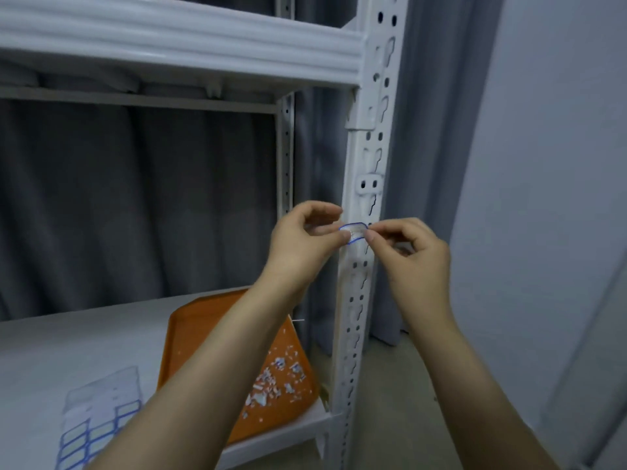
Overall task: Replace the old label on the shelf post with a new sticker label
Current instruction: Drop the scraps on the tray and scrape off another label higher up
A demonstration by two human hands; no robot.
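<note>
A small white sticker label with a blue border (pixel 354 232) is held in front of the white perforated shelf post (pixel 368 157). My left hand (pixel 305 239) pinches its left end between thumb and forefinger. My right hand (pixel 412 249) pinches its right end the same way. The label bows slightly outward between the two hands, close against the post's front face. Whether it touches the post I cannot tell.
An orange tray (pixel 190 337) with several torn label scraps (pixel 278 381) lies on the lower shelf board (pixel 68 347). A sheet of blue-bordered labels (pixel 98 422) lies at the front left. A white upper shelf beam (pixel 176 42) runs overhead. Grey curtain hangs behind.
</note>
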